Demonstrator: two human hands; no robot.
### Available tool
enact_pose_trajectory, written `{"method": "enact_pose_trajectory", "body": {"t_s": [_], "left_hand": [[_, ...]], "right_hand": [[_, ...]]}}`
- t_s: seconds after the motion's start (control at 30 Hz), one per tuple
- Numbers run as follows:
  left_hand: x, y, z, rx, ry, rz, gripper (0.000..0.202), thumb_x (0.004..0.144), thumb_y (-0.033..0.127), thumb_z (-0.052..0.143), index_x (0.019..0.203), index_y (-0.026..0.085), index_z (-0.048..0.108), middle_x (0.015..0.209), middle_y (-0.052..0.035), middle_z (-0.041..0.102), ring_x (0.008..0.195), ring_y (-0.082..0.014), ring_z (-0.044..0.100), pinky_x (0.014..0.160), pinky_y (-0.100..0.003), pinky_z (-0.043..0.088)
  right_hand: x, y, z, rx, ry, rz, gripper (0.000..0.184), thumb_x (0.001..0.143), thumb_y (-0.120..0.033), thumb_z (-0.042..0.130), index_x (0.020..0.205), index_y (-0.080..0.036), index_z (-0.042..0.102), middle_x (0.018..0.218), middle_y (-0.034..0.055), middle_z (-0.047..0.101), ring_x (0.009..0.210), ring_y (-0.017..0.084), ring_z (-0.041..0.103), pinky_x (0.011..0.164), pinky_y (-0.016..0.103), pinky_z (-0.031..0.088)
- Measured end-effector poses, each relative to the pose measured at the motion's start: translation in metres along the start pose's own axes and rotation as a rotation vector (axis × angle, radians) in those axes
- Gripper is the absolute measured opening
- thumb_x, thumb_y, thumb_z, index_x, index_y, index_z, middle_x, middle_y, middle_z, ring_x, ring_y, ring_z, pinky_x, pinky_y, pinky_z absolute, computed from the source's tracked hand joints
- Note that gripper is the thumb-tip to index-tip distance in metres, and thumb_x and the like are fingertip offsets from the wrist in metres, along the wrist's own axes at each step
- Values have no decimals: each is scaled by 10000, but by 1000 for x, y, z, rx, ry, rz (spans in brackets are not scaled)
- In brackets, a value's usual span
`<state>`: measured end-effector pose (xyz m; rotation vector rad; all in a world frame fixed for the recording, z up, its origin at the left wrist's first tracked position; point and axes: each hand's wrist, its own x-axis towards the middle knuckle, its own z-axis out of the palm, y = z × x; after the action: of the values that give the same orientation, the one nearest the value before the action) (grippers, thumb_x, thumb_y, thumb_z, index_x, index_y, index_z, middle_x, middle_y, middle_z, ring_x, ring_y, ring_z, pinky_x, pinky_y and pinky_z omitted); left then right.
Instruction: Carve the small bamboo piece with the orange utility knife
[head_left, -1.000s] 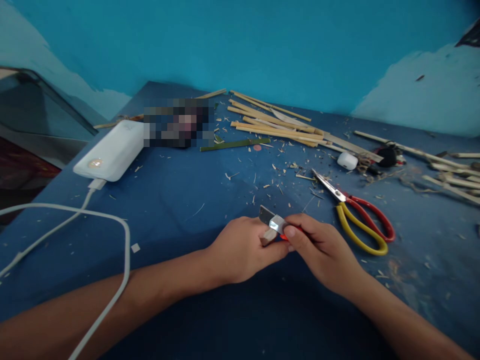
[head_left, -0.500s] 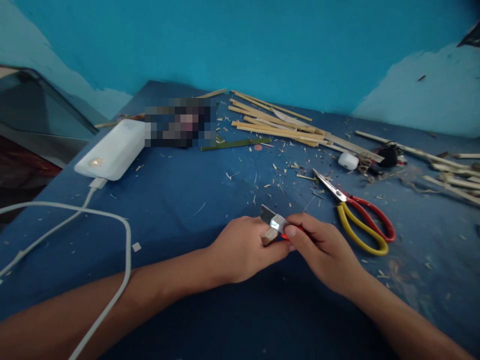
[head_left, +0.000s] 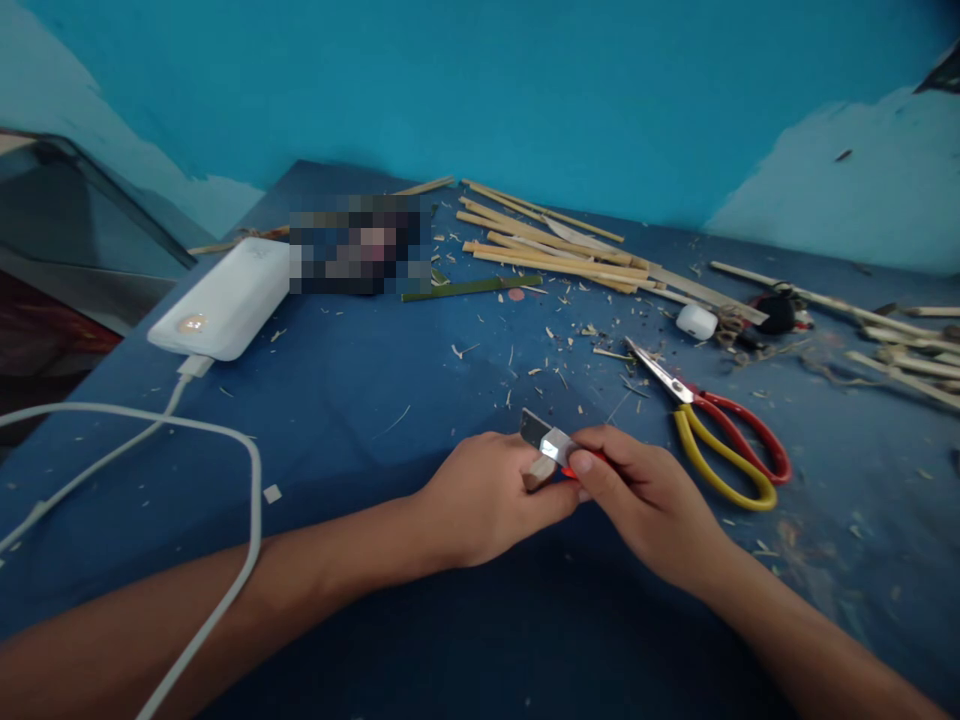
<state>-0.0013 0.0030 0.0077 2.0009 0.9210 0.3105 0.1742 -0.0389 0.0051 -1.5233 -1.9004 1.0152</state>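
Note:
My right hand [head_left: 649, 500] is closed around the red handle of a utility knife [head_left: 553, 443], its short blade pointing up and to the left. Against it, my left hand [head_left: 487, 500] is closed on a small wooden piece [head_left: 540, 470] that pokes out between thumb and forefinger; most of this piece is hidden in the fist. The blade lies just above the wooden end, and I cannot tell whether they touch. Scissors [head_left: 694, 420] with one yellow and one red handle lie beyond my right hand.
Bamboo strips [head_left: 555, 255] and a green strip [head_left: 472, 289] lie toward the wall, amid scattered shavings. More sticks [head_left: 911, 350] are at the right. A white power bank [head_left: 225, 300] sits at the left, its cable [head_left: 257, 500] crossing my left forearm. A white earbud case [head_left: 696, 322] lies near the sticks.

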Motion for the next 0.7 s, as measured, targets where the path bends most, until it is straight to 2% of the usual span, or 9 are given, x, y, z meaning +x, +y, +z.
{"method": "enact_pose_trajectory", "body": {"t_s": [0.3,0.7], "left_hand": [[0,2,-1,3,-10,8,379,816,342,503,507,156,386,468,61,322,464,-66,315,468,-223,206],[1,1,-1,-16,-24,1,359,805,344,485,515,156,389,482,54,336,455,-63,334,439,-200,220]], "right_hand": [[0,1,0,-10,-6,19,213,927,-340,437,889,-207,599,727,7,635,638,137,560,575,261,418],[0,0,-1,-27,-16,10,221,929,-337,427,884,-205,598,763,20,657,661,144,585,589,265,432]]}}
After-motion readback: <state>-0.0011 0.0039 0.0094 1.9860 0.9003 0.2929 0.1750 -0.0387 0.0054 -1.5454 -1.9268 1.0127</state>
